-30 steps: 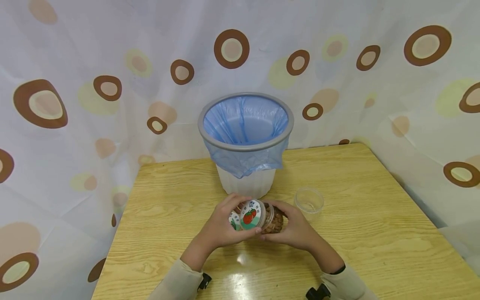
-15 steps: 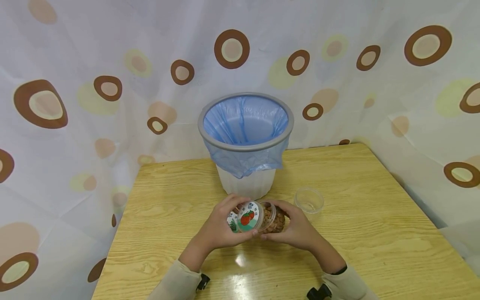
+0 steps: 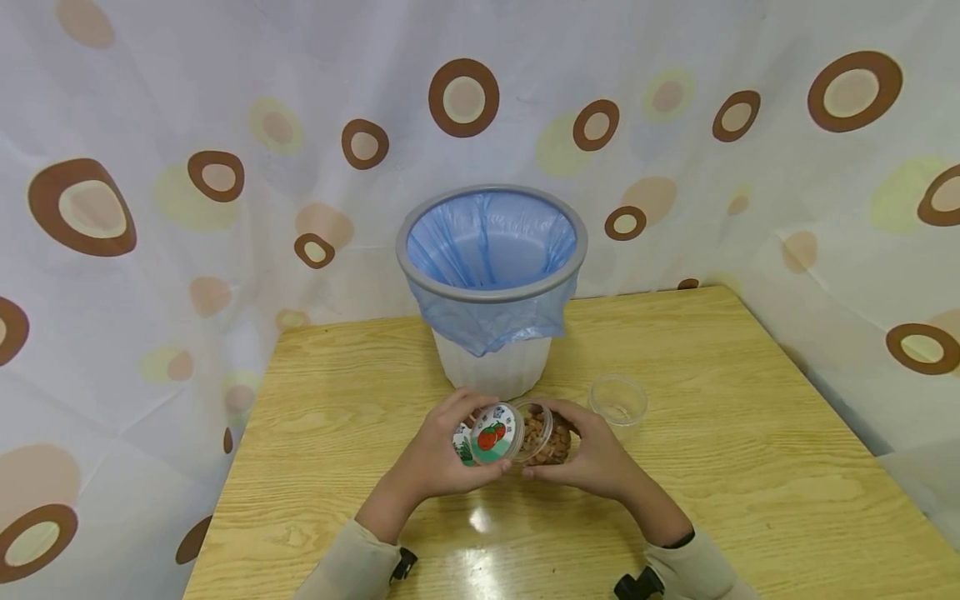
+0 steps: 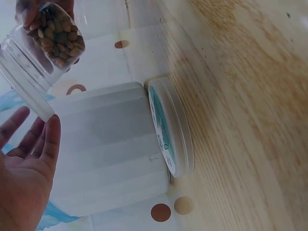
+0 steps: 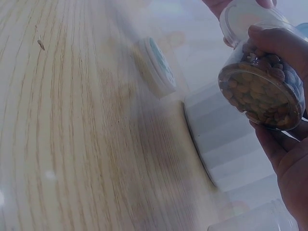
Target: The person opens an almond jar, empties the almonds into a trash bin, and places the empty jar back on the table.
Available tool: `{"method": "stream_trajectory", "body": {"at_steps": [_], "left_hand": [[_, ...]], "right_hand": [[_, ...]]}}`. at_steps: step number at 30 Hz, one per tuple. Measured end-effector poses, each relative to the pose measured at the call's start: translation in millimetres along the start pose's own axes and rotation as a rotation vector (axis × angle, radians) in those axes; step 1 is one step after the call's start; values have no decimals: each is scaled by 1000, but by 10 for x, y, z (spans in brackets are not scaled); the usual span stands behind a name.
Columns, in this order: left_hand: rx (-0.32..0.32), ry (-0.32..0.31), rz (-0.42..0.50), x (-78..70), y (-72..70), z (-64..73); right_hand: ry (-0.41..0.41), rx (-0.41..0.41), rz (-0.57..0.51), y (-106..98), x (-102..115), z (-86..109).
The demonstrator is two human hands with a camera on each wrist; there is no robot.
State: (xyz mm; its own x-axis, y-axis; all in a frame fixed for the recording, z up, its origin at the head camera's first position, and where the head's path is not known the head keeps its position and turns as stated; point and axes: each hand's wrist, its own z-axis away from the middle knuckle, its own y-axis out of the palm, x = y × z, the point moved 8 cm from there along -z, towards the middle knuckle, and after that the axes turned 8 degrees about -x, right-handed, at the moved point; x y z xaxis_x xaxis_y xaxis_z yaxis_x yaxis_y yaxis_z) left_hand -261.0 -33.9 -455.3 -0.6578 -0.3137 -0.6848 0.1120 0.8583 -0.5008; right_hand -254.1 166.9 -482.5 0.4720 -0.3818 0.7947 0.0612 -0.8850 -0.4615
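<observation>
Above the table in the head view, my left hand [image 3: 431, 454] holds a round lid [image 3: 493, 435] with a red tomato picture by its edge. My right hand [image 3: 592, 454] grips a clear plastic jar [image 3: 557, 450] of almonds around its side. The jar lies tilted, its mouth towards the lid, and almonds show between the lid and the jar's rim. In the right wrist view the jar's base [image 5: 260, 96] faces the camera. Below my hands, a second lid [image 4: 168, 130] with a green plant picture lies on the table, partly covered by my left hand in the head view.
A white trash bin [image 3: 491, 371] with a grey rim and a blue bag [image 3: 487, 321] stands just behind my hands. To its right, an uncovered clear container [image 3: 618, 402] stands on the wooden table [image 3: 735, 467]. A small crumb [image 5: 41, 44] lies on the tabletop.
My left hand and the tomato lid have shifted slightly left, away from the jar's mouth. The gap has widened and more almonds show. My right hand has barely moved.
</observation>
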Motion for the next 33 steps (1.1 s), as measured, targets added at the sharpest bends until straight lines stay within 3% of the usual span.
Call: {"method": "stream_trajectory", "body": {"at_steps": [14,33], "left_hand": [[13,-13,4,40,-4,-11],[24,-105,-22,167,-29,39]], "right_hand": [[4,-7,-13,-20,-4,-6],[31,-21,7,-58,-38,18]]}}
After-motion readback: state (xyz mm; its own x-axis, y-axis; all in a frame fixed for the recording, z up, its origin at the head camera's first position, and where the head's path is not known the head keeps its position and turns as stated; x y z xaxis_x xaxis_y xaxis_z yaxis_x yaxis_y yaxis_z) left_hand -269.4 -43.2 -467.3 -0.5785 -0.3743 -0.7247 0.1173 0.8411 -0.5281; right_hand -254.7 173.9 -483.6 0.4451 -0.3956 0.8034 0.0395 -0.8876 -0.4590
